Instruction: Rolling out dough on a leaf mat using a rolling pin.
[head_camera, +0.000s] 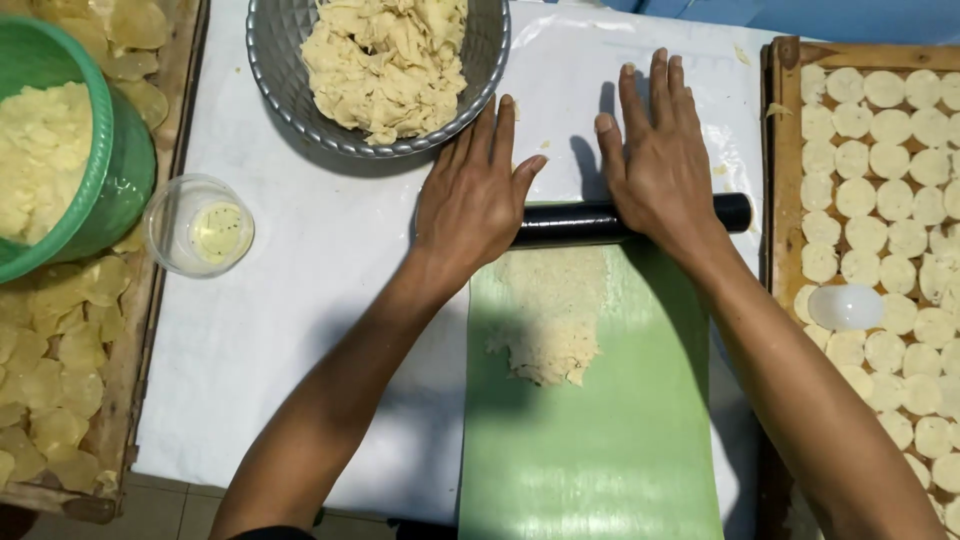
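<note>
While dough (548, 318) lies flattened, left hand (470, 200) and right hand (655, 160) press flat, fingers spread, on black roller (580, 222).

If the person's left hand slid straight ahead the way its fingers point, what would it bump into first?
Probably the grey metal bowl heaped with pale dough scraps. The left hand, flat on the black rolling pin, points up and slightly right, fingertips close to the bowl's near rim.
</note>
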